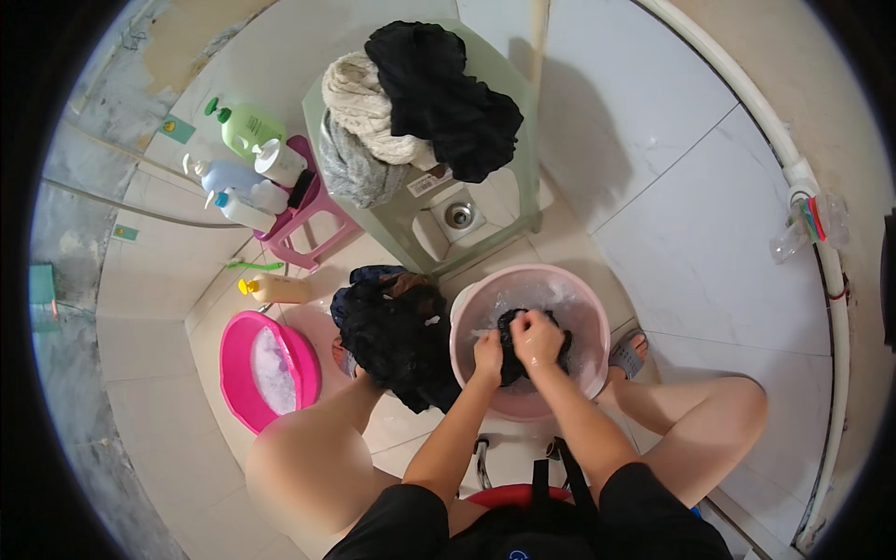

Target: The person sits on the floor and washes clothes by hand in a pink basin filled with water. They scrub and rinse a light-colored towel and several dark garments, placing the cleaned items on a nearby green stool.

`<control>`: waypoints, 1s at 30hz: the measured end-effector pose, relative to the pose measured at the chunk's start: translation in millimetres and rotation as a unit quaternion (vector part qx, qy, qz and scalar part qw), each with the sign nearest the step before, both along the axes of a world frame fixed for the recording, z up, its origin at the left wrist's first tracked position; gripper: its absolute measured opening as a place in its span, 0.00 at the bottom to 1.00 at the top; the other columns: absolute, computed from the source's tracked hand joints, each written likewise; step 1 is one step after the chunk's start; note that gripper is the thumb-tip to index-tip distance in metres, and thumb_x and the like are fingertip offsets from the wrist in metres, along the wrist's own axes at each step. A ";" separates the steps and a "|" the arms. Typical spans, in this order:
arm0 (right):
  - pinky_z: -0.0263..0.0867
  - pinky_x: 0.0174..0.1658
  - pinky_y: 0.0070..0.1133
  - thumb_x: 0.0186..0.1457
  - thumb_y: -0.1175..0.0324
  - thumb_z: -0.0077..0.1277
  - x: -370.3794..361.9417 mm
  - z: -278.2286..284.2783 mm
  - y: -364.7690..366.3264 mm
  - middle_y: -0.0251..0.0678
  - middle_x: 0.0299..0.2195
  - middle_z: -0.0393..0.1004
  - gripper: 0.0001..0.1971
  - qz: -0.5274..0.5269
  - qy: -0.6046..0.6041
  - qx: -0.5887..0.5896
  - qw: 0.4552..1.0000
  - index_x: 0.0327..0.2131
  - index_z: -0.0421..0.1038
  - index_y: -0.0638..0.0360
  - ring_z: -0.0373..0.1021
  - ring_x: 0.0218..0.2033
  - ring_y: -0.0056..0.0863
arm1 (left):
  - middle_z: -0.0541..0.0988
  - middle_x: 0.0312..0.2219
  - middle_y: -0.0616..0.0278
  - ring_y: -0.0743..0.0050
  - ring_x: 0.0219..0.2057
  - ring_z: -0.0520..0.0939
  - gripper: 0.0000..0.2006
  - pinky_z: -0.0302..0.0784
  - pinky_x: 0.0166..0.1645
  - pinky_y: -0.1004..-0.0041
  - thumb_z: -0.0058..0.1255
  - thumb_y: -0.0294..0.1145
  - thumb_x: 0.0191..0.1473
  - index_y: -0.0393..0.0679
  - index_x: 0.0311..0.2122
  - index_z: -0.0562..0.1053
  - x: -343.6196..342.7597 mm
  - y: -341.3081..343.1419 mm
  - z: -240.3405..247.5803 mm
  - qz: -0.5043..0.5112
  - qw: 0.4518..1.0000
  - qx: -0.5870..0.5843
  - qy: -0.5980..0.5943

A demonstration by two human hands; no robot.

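Note:
A pale pink basin (595, 301) of sudsy water stands on the floor between my feet. In it is a wet black garment (510, 366), bunched up and partly under the water. My left hand (487, 354) is closed on the garment's left side, near the basin's left wall. Curled into a fist, my right hand (536, 340) grips the top of the same garment. Both hands are inside the rim, close together. Left of the basin, a heap of dark clothes (397, 341) lies beside my left foot.
A green plastic stool (383, 229) ahead bears black, cream and grey clothes (443, 98). Pump bottles (247, 131) crowd a pink stool (317, 229) at the left. A bright pink basin (303, 369) holds foamy water; a yellow-topped bottle (277, 288) stands behind it. A floor drain (459, 217) shows ahead.

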State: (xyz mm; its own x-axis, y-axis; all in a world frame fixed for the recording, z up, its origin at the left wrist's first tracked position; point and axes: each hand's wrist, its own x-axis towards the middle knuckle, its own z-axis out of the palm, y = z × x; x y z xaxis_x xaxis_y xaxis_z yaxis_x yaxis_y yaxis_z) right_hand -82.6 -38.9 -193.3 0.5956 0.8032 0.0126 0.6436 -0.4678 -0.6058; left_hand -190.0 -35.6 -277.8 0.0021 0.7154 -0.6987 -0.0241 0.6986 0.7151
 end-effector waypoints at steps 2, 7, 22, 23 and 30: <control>0.65 0.29 0.38 0.51 0.60 0.49 48.1 -16.8 -5.8 0.43 0.27 0.73 0.10 0.015 -0.053 -0.052 0.997 0.24 0.69 0.56 0.71 0.29 0.45 | 0.73 0.45 0.47 0.49 0.45 0.74 0.22 0.68 0.49 0.61 0.51 0.45 0.50 0.47 0.48 0.70 10.8 16.8 75.7 -0.259 0.939 0.016 0.225; 0.39 0.57 0.55 0.53 0.58 0.48 49.9 -18.2 -42.3 0.43 0.59 0.53 0.22 0.253 -0.139 -0.101 0.952 0.53 0.64 0.41 0.46 0.60 0.51 | 0.50 0.61 0.42 0.41 0.62 0.50 0.38 0.44 0.59 0.38 0.55 0.46 0.43 0.59 0.62 0.56 6.6 -30.8 75.9 -0.390 0.737 0.259 0.487; 0.57 0.53 0.41 0.51 0.62 0.48 80.0 -125.3 6.9 0.52 0.48 0.66 0.26 0.198 0.035 -0.463 0.863 0.55 0.62 0.48 0.64 0.48 0.53 | 0.72 0.48 0.49 0.49 0.50 0.73 0.19 0.63 0.55 0.54 0.49 0.30 0.47 0.42 0.47 0.72 1.9 60.5 -21.9 -0.696 0.601 0.127 0.373; 0.58 0.52 0.41 0.50 0.63 0.48 78.6 -121.1 4.1 0.53 0.47 0.66 0.26 0.173 0.013 -0.426 0.888 0.56 0.61 0.48 0.64 0.47 0.53 | 0.72 0.48 0.49 0.48 0.49 0.73 0.20 0.64 0.55 0.54 0.51 0.29 0.45 0.42 0.47 0.72 -1.4 65.1 -15.4 -0.720 0.559 0.172 0.372; 0.63 0.49 0.39 0.47 0.68 0.49 39.8 -93.7 -22.4 0.57 0.44 0.68 0.29 -0.074 0.111 -0.266 0.955 0.56 0.59 0.51 0.66 0.45 0.56 | 0.66 0.48 0.38 0.38 0.50 0.65 0.27 0.59 0.56 0.54 0.57 0.35 0.44 0.37 0.51 0.65 -0.4 -5.1 34.5 -0.184 0.790 0.375 0.449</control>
State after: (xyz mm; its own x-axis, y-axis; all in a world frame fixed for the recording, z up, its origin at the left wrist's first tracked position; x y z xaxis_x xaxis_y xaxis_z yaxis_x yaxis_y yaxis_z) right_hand -42.7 -61.3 -287.0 0.6436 0.5672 -0.5139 0.4297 -0.8234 -0.3707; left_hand -190.4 -40.7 -243.4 0.0502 0.9952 0.0837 0.8335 -0.0880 0.5455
